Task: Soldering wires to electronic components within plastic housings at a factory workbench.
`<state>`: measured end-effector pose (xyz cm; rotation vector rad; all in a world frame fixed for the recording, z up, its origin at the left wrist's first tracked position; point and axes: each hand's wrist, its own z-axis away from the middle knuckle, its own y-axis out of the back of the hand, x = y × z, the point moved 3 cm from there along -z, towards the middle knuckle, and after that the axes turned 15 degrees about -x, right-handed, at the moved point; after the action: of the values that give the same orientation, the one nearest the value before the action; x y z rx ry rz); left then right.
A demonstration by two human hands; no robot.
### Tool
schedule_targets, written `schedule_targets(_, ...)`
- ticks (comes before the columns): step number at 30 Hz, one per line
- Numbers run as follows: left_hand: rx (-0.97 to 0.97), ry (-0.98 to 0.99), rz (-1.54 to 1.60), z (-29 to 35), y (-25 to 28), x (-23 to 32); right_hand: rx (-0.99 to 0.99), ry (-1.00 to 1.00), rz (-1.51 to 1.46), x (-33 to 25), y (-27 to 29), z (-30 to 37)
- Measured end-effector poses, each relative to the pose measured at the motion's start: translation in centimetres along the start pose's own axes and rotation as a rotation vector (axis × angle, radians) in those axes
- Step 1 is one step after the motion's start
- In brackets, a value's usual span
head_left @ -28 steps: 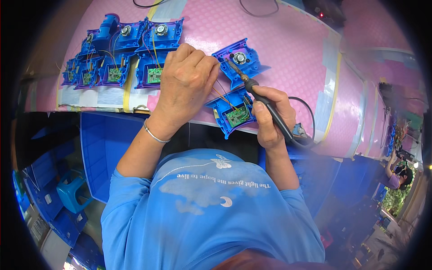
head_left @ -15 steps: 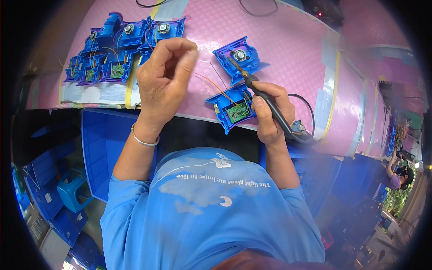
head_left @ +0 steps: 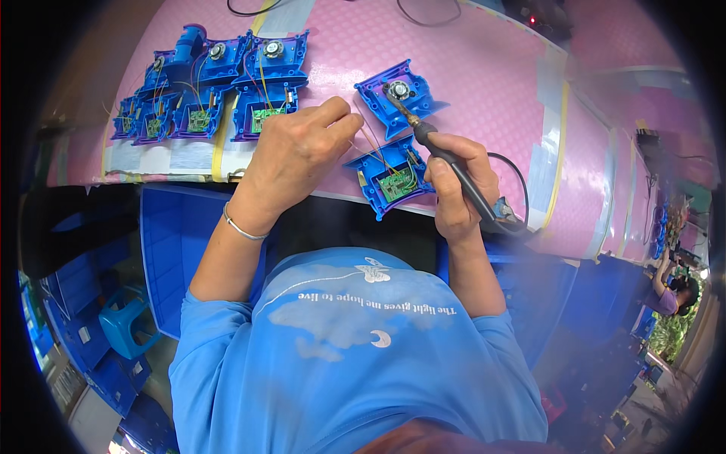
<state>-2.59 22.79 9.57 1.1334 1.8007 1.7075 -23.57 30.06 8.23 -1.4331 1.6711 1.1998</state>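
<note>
My right hand [head_left: 457,181] is wrapped round the black handle of a soldering iron [head_left: 473,193]. Its tip lies over a blue plastic shell half with a round speaker [head_left: 398,90], close to the speaker's left edge. Just nearer to me sits a second blue shell half [head_left: 369,168] holding a green circuit board [head_left: 396,186]. Thin wires [head_left: 370,144] rise from that board to my left hand [head_left: 306,151], whose thumb and forefinger are pinched on a wire end. The exact grip is partly hidden by the fingers.
At the left of the pink-covered table [head_left: 484,83] stand several more blue shell halves [head_left: 198,113] with speakers, boards and loose wires. The iron's black cord [head_left: 520,181] loops at the right. A blue bin [head_left: 174,257] stands below the table edge; another person [head_left: 669,295] is far right.
My left hand has moved down and right toward the wires, and now pinches one. The wires now lead up to its fingertips. My right hand with the soldering iron has barely moved.
</note>
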Motion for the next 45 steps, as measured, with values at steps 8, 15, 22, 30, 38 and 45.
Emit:
schedule_targets(8, 0.237, -0.143, 0.013, -1.1, -0.1, -0.1, -0.015, 0.001, 0.017, 0.2, -0.1, -0.3)
schedule_targets(15, 0.236, -0.142, 0.006, -1.5, -0.9, -0.4, -0.047, -0.051, 0.015, -0.1, 0.0, -0.2)
schedule_targets(22, 0.209, -0.106, -0.006, -1.7, -1.3, -0.5, -0.068, -0.099, 0.043, -0.2, 0.0, -0.2)
schedule_targets(30, 0.195, -0.089, -0.023, -1.6, -1.2, -0.5, -0.07, -0.09, 0.042, -0.1, 0.1, -0.1)
schedule_targets(38, 0.196, -0.086, -0.011, -1.7, -1.1, -0.4, -0.079, -0.072, 0.056, 0.0, 0.0, -0.2)
schedule_targets(45, 0.22, -0.094, 0.008, -1.8, -1.0, -0.4, -0.079, -0.065, 0.057, 0.0, 0.1, -0.1)
